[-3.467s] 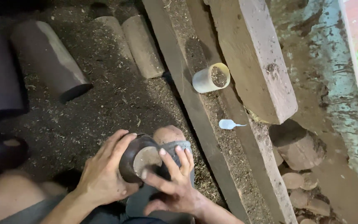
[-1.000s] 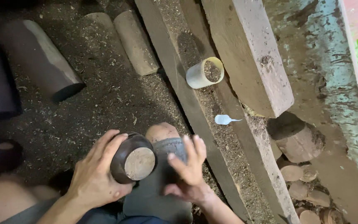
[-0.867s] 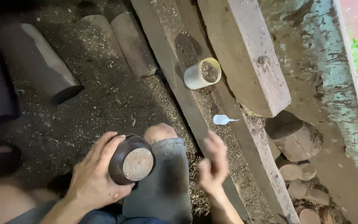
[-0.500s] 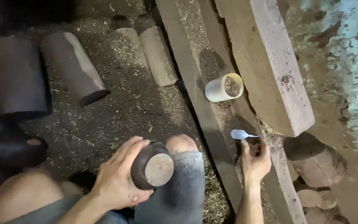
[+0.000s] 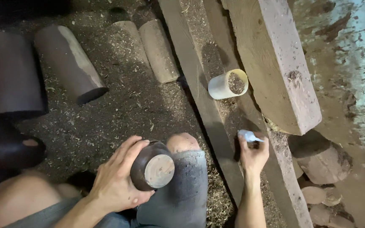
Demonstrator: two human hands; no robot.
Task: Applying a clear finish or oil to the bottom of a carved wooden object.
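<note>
Seen from the head camera, the left hand [image 5: 117, 181] wraps around a dark wooden bowl [image 5: 152, 166] resting against the knee [image 5: 182, 143]. Right of that knee, the right hand [image 5: 253, 153] pinches a small white tube [image 5: 249, 135] on the plank [image 5: 216, 126].

left hand [image 5: 117, 181] cupped, fingers curled in a grip; right hand [image 5: 253, 153] reaching forward, fingertips pinched together

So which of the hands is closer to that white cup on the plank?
The right hand, just below the white cup, pinching a small white object. The left hand holds a dark wooden bowl, farther away.
</note>
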